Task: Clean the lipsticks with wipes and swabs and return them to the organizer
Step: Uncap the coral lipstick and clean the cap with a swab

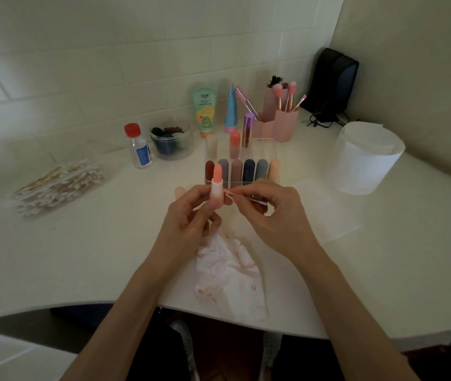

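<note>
Coral and upright, the lipstick (216,185) stood in the left hand (191,213), which gripped its pale base above the surface (108,257), midway along the near edge and just in front of the clear organizer (246,185). The right hand (271,207) pinched a cotton swab (254,200). The swab's long axis lay nearly level, crosswise to the tube, with its left tip at the tube's right side (touching, or all but). Both hands were raised close together over a stained wipe (227,273).
</note>
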The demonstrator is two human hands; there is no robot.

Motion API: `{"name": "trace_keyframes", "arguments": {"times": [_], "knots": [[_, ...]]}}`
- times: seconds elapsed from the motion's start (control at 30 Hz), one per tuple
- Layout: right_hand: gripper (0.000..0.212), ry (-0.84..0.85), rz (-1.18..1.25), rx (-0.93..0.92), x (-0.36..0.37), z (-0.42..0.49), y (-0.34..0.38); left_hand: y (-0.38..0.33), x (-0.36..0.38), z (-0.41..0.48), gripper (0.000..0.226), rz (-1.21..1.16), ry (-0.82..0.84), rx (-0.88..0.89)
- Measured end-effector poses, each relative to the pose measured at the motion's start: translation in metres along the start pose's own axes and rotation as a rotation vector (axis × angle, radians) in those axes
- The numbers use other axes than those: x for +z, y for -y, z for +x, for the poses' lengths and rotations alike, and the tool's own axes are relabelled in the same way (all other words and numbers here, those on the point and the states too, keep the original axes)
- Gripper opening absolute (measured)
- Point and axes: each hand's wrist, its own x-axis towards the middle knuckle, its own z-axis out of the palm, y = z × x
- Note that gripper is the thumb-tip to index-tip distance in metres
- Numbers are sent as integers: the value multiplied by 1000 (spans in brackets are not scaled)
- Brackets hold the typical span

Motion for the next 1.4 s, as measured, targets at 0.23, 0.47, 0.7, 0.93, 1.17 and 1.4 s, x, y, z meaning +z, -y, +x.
{"name": "trace_keyframes", "arguments": {"times": [0.23, 0.47, 0.7, 0.93, 1.17, 1.4], "knots": [[14, -183, -24, 55, -4, 2, -5, 4, -5, 5, 15, -17, -183, -27], [17, -307, -91, 228, -12, 2, -14, -1, 5, 12, 17, 193, -255, -74], [8, -420, -131, 286, -16, 3, -17, 7, 12, 27, 14, 523, -194, -121], [7, -420, -64, 301, -13, 4, -15, 10, 20, 33, 26, 679, -160, -116], [10, -399, -7, 301, -10, 4, -15, 9, 27, 35, 28, 762, -173, -114], [24, -358, -6, 250, -8, 4, -16, 15, 28, 37, 32, 807, -150, -166]]}}
